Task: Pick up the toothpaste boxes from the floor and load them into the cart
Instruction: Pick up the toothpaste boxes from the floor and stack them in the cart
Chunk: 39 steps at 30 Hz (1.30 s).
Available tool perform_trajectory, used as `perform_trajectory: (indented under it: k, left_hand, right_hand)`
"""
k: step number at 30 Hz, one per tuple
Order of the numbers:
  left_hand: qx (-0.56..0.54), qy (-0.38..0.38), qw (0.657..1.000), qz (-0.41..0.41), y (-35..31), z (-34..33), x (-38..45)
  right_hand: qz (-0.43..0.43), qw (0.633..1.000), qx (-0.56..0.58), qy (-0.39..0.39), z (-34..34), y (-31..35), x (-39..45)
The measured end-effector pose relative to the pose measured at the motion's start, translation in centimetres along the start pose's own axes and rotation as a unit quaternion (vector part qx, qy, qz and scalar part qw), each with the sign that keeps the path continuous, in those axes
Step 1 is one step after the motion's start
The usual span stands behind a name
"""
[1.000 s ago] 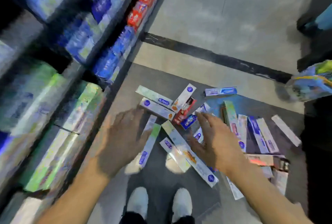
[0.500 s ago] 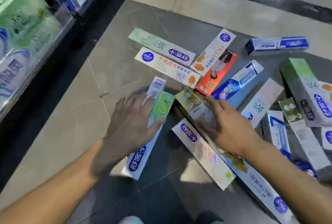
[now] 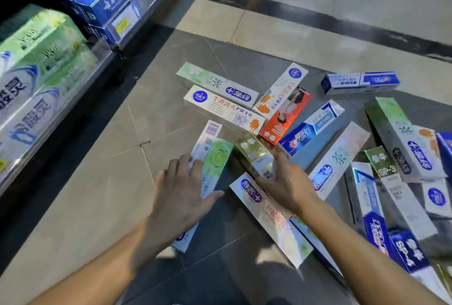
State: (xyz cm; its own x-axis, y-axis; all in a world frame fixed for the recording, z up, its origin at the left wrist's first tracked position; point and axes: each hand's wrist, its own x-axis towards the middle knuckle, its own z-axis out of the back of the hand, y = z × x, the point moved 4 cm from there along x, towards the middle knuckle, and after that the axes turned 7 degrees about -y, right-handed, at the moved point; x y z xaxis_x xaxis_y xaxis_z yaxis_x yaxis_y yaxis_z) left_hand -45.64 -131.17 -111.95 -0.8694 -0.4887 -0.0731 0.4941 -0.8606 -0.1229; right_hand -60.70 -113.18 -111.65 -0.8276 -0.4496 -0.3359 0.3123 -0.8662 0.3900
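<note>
Several toothpaste boxes lie scattered on the tiled floor. My left hand [image 3: 182,192] rests flat on a lime-green box [image 3: 216,158] and the white barcode box [image 3: 208,133] beside it, fingers straight. My right hand [image 3: 285,182] is on a gold box [image 3: 252,149], thumb at the box's left edge and forefinger along its right edge. A long holographic white box [image 3: 271,219] runs under my right wrist. Beyond lie a white and orange box [image 3: 220,106], a red box [image 3: 285,118] and a blue Crest box [image 3: 310,127]. The cart is out of view.
Store shelves [image 3: 80,79] run along the left, stacked with green and white packs [image 3: 41,60] and blue packs [image 3: 110,1]. A black stripe [image 3: 318,18] crosses the floor beyond the pile. More boxes [image 3: 403,138] crowd the right side; bare tile lies at the lower left.
The view has dropped from standing height to close above the floor. Both hands came down onto the boxes: the left onto the lime-green one, the right onto the gold one.
</note>
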Motion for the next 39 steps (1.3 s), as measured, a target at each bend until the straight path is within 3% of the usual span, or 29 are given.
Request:
perform_trajectory:
  k: [7,12,17,22,28,35,39]
  left_hand:
    - [0.001,0.045,0.998,0.05,-1.5,0.9,-0.8]
    - [-0.128,0.045,0.985,0.104,-1.4,1.3,-0.4]
    - [-0.41,0.012,0.893,0.187,-1.3,3.8,0.6]
    - [-0.575,-0.045,0.8,0.164,-3.1,9.9,1.8]
    - [-0.642,-0.077,0.758,0.087,-6.8,28.7,1.7]
    - [-0.698,-0.078,0.711,0.048,-12.9,61.0,-2.1]
    - [-0.701,-0.135,0.698,0.047,-15.9,78.5,-5.7]
  right_hand:
    - [-0.021,0.989,0.145,-0.037,1.4,0.8,-2.6]
    - [-0.03,0.975,0.215,-0.037,2.2,0.9,-3.2]
    - [-0.038,0.94,0.335,-0.055,4.2,1.8,-3.5]
    - [0.0,0.896,0.44,-0.062,9.3,5.9,-5.1]
    - [0.035,0.866,0.495,-0.059,24.9,13.4,-11.4]
    - [0.094,0.854,0.506,-0.076,52.4,25.5,-24.0]
    - [0.135,0.835,0.528,-0.075,67.1,31.5,-32.0]
